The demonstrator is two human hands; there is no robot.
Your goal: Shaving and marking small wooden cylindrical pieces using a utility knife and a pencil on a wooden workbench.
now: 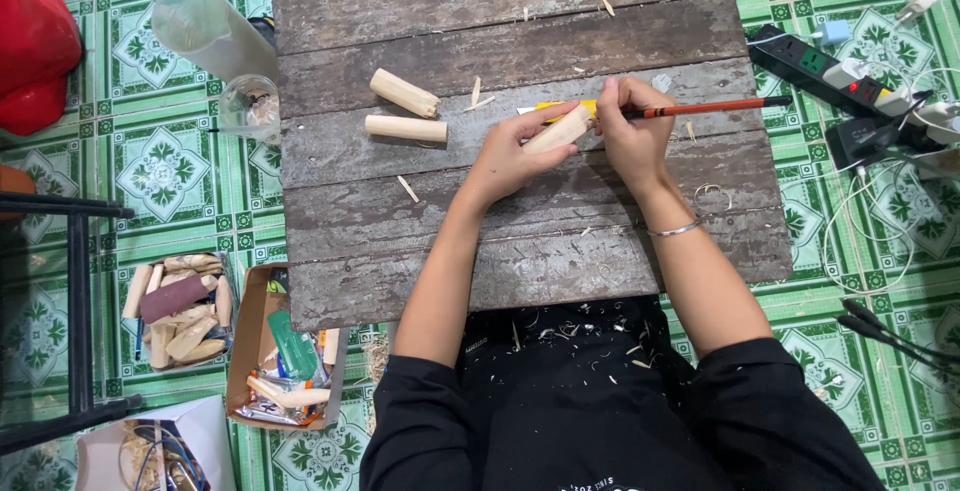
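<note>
- Two loose wooden pegs (405, 111) are laid on the plank board (640, 261), left of the hands;
- a short wooden piece (560, 130) is clamped in the left hand (510, 159) at board centre;
- a red-handled pencil (700, 107) is gripped by the right hand (632, 136), its tip met with the piece.

My left hand (510, 156) covers the near end of the wooden peg (562, 129); my right hand (630, 136) hides the pencil (700, 107) tip; the yellow tool (560, 106) lies mostly behind both; the red object (35, 46) runs off the left edge.
</note>
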